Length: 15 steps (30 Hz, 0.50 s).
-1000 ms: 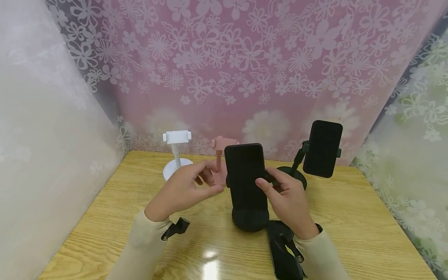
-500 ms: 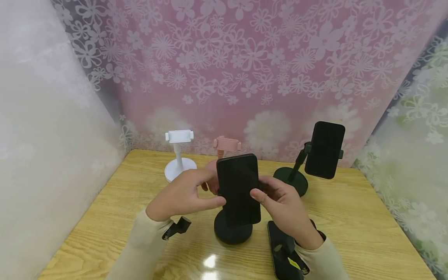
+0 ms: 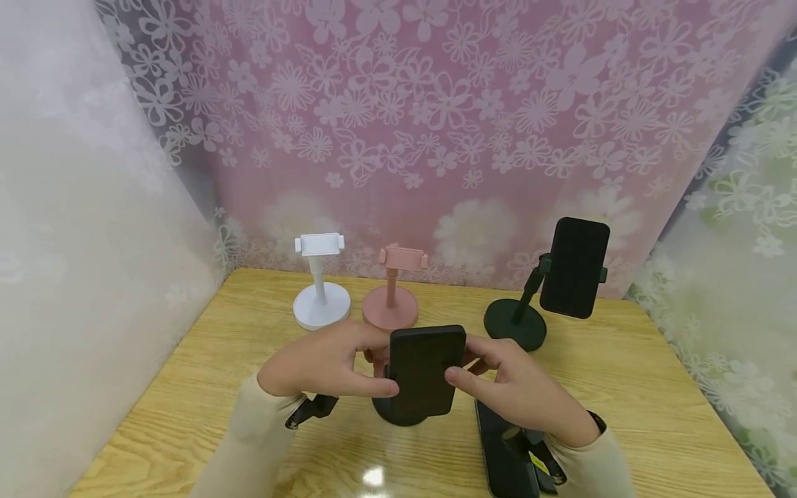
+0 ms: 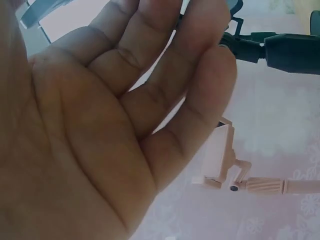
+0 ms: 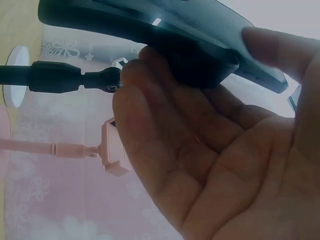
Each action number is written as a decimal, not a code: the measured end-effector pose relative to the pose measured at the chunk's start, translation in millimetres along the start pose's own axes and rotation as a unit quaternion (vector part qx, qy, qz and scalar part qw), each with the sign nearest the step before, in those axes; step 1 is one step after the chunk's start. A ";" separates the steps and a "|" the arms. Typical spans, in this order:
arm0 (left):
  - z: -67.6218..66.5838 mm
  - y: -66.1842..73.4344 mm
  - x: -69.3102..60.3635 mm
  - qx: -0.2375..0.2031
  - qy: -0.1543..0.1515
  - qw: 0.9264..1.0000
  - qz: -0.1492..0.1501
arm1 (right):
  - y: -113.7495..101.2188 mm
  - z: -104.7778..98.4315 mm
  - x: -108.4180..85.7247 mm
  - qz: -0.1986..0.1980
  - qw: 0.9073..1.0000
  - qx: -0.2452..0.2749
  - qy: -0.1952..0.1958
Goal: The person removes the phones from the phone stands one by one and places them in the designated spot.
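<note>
A black phone (image 3: 426,373) sits in a black stand whose round base (image 3: 400,415) shows below it, and the phone leans back. My left hand (image 3: 330,360) grips its left side, thumb on the front edge and fingers behind. On the right side my right hand (image 3: 519,391) holds it, thumb on the screen. From the right wrist, the phone (image 5: 210,30) lies above my curled fingers, which reach behind a dark clamp (image 5: 200,65). In the left wrist view my palm (image 4: 110,125) hides most of the phone; the dark stand's stem (image 4: 292,52) shows beyond.
White (image 3: 320,308) and pink (image 3: 390,308) phone stands are at the back of the wooden table. Back right, a dark green stand (image 3: 515,325) holds another phone (image 3: 574,268). One more phone (image 3: 498,449) lies flat near the right wrist. Floral curtains (image 3: 398,138) surround the table.
The held phone has tipped from nearly upright to leaning back, with its top edge lower. Its stand's base has shifted left. My right hand has come down, and the pink base is uncovered.
</note>
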<state>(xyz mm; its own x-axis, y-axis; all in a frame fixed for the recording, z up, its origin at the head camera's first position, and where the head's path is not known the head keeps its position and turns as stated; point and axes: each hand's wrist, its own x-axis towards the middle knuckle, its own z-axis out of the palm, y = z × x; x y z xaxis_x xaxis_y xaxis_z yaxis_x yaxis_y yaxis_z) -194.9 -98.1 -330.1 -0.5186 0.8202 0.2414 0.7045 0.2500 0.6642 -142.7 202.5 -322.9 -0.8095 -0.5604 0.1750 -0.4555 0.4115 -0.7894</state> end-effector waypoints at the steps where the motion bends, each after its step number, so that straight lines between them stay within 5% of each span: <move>1: -0.1 0.6 0.0 0.001 0.000 1.000 0.001 | 0.2 0.6 0.0 0.001 1.000 -0.002 0.007; 7: -0.7 2.0 2.7 0.019 0.005 1.000 0.019 | -0.3 3.0 0.2 0.001 0.999 -0.005 0.047; 15: -0.3 6.2 2.1 0.005 -0.010 1.000 0.024 | -0.1 0.5 -2.7 -0.006 0.999 -0.026 0.026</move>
<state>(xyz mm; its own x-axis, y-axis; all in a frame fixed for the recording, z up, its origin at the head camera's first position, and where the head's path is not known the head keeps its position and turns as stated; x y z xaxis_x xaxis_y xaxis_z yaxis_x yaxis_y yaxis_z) -191.7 -95.0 -325.3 -0.4750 0.8414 0.2578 0.7331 0.2163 0.6448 -140.2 203.6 -323.6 -0.8212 -0.5280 0.2165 -0.4834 0.4421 -0.7556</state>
